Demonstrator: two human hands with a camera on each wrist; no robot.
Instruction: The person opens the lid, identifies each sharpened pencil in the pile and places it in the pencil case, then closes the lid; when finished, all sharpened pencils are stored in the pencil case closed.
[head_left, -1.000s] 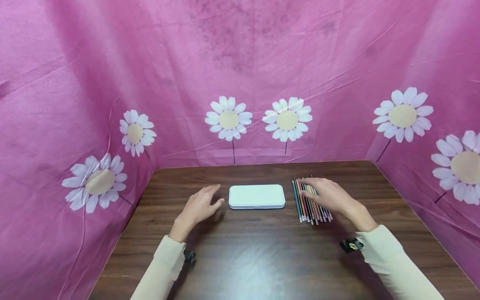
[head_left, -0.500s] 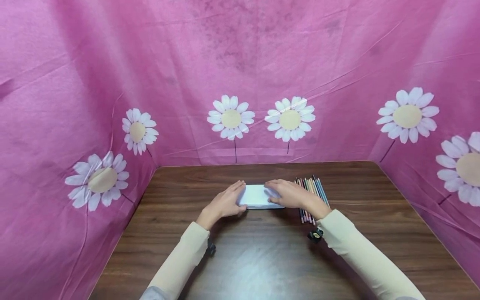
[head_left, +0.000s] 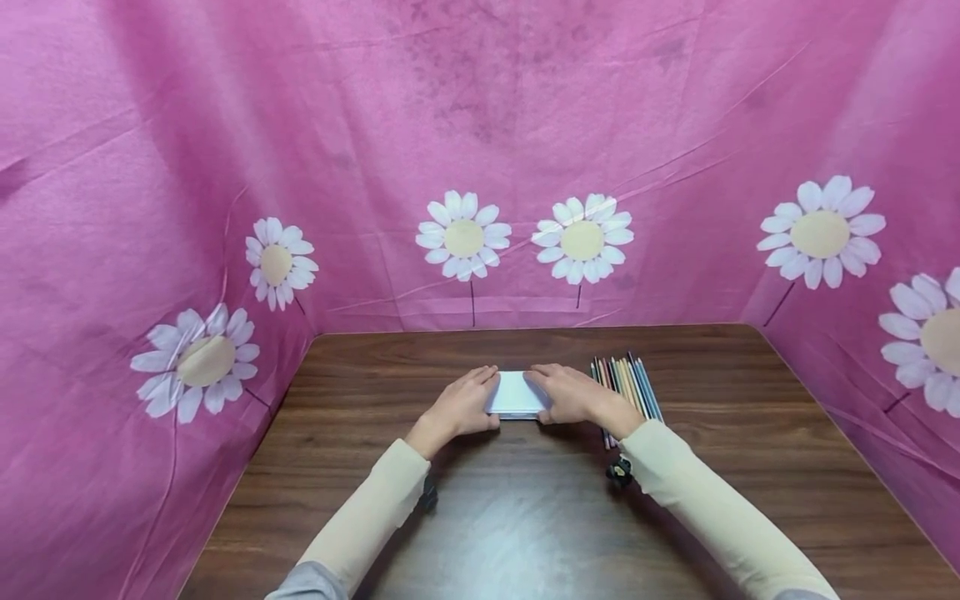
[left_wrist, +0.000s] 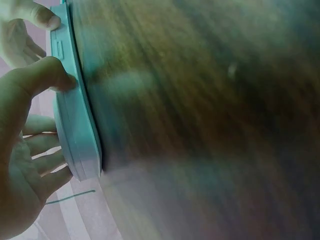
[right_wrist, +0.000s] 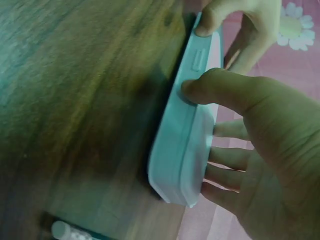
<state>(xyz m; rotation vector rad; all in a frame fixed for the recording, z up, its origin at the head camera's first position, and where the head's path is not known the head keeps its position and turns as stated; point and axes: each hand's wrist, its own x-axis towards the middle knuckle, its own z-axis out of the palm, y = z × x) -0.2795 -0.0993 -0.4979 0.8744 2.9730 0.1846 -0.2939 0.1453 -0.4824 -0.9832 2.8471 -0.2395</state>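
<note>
Left hand (head_left: 459,406) and right hand (head_left: 576,395) mid-frame, thumbs and fingers pinching a white case (head_left: 517,393), pencils (head_left: 628,383) right of centre

free passage nearside of white case (head_left: 517,395); pencils (head_left: 628,379) obstruct right.

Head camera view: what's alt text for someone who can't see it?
A person's left hand and right hand grip a white case on a brown table. Pencils lie at right, partly hidden by the right arm; pink flowered cloth behind.

Long cream sleeves (head_left: 367,508) — with grey cloth (head_left: 309,581) higher up — and a little black thing (head_left: 619,472) by each cuff (head_left: 643,447), the right one with yellow on it.
</note>
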